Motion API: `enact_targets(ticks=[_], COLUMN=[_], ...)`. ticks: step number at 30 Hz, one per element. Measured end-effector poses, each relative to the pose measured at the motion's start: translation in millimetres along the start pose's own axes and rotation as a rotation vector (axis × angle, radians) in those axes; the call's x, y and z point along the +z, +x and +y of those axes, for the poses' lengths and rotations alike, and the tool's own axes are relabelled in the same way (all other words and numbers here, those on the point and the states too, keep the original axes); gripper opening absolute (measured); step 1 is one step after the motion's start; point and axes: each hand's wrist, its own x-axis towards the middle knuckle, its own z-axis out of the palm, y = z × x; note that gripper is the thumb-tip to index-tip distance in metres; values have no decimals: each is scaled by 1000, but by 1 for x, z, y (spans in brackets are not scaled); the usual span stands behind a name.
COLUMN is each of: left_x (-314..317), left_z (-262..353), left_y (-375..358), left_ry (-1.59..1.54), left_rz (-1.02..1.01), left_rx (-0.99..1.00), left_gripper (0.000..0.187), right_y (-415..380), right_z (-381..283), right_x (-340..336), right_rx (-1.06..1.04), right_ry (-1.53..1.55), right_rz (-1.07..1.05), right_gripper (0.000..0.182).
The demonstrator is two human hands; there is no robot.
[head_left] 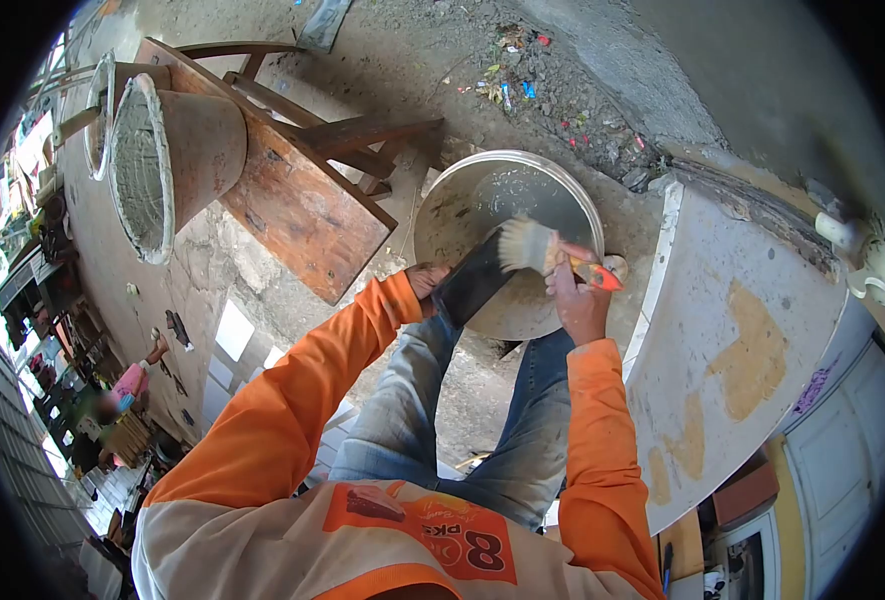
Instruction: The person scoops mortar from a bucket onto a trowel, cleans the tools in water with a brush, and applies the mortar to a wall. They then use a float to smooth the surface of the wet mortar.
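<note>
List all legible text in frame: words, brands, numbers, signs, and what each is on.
"8": on the orange print on the shirt front.
"PK": same print, beside the 8; a possible further character is unclear.
Round logo and script lettering on that print: too small or blurred to read.
Purple marking on the pale panel at right: unreadable.
No other text legible.

Brush [528, 246] against dark board [478, 282] above bucket [510, 243]

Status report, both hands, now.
Left hand: gripping dark slab. Right hand: gripping brush, bristles close by slab, over bucket. Nothing seen blocking either hand.
</note>
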Motion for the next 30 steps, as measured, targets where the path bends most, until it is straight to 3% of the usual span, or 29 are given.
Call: enact_targets(ticks=[1, 3, 5, 7, 8, 11, 13, 14, 17, 19, 23, 24, 25, 27, 29, 30], left_x=[0, 0, -3, -3, 7, 7, 16, 14, 6, -3, 21, 30, 32, 33, 16, 9], left_z=[1, 3, 3, 1, 1, 2, 7, 7, 11, 16, 26, 26, 29, 30, 21, 14], left_y=[-8, -22, -24, -16, -15, -22, -39, -49, -58, -55, -53, -56, -55, -55, -54, -52], left_ry=[4, -127, -23, 21, 39, -16, 146, 252, 420, 572, 638, 576, 584, 539, 493, 346], left_rz=[1, -45, -21, 157, 160, -101, -10, -62, -130, -99, -33, -65, -69, -205, -220, -203], left_rx=[1, -45, -36, 13, 44, 59, 88, 111, 106, 101, 52, 117, 119, 271, 252, 199], left_gripper=[45, 49, 49, 49, 50, 58, 69, 72, 76, 73, 68, 70, 70, 63, 65, 65], right_y=[2, 1, -22, -41, -42, -36, -10, -5, -8, -13, 4, 11, 13, 9, 1, -3], right_z=[-6, -19, -36, -53, -51, -21, -3, -19, -63, -78, -49, -46, -48, -48, -55, -56], right_x=[1, -1, 7, 19, 20, 17, -2, -6, -19, -16, -15, -22, -25, -30, -25, -15], right_rx=[-3, -115, -91, -43, -46, 82, -158, -158, 4, 73, 241, 218, 210, 245, 207, 93], right_ry=[4, -132, -33, 230, 222, 145, -10, -5, 88, 498, 295, 51, 53, -110, -99, -11], right_rz=[0, 241, 219, -55, -45, -150, 169, 173, 170, -67, -166, -99, -95, 121, 141, 177], right_gripper=[15, 16, 16, 16, 16, 16, 16, 16, 18, 20, 19, 18, 18, 18, 17, 16])
